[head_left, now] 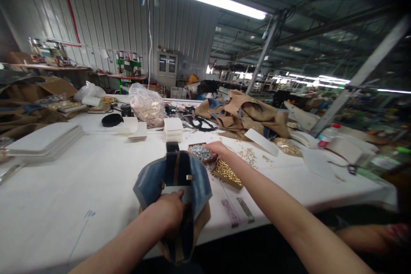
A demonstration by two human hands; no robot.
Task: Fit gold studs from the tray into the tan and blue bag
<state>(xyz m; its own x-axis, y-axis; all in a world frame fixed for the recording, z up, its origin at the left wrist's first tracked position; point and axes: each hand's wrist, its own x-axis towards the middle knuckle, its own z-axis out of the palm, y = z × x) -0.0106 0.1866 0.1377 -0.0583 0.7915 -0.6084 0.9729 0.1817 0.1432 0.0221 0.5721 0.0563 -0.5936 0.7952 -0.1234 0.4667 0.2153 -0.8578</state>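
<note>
My left hand [168,212] is closed on the near edge of a blue bag piece [175,175] with a tan lining, a dark strap and a small metal clasp, lying at the table's front edge. My right hand [218,149] reaches forward over a small box of silver hardware [201,152], fingers bent down into it; what they pinch is hidden. Right beside it sits a box of gold studs [227,172]. Loose gold studs [248,156] lie scattered beyond.
A white table [80,188] holds stacked white boards [45,139], a plastic bag of parts [147,107], rolls of white tape [173,129], tan and blue bag pieces [244,115], two small strips [237,210] near the front edge, and scissors [349,167] at right.
</note>
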